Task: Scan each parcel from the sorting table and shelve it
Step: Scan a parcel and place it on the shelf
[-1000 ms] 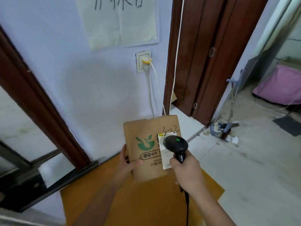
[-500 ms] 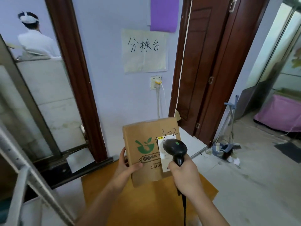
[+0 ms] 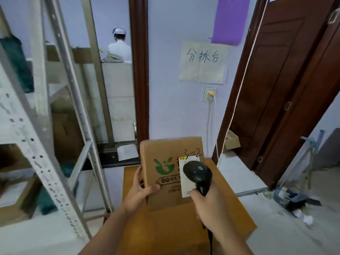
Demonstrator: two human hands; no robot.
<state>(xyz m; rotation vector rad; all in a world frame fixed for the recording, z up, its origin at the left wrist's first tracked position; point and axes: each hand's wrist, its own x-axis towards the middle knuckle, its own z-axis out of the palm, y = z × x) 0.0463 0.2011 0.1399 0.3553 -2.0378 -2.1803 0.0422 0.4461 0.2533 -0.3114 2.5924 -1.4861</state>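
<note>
Item: cardboard parcel (image 3: 165,173), green logo, "3-2" handwritten above a white label (image 3: 189,162). It is being held upright above the brown sorting table (image 3: 230,205), gripped at its left edge by the left hand (image 3: 141,192), thumb curled across the front. A black barcode scanner (image 3: 197,173) is being clasped by the right hand (image 3: 207,205), its head being held over the label. A grey metal shelving rack (image 3: 42,144) is standing to the left.

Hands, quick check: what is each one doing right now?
Left hand: grips the cardboard parcel by its left edge, thumb across the front.
Right hand: curled round the handle of the black scanner.
</note>
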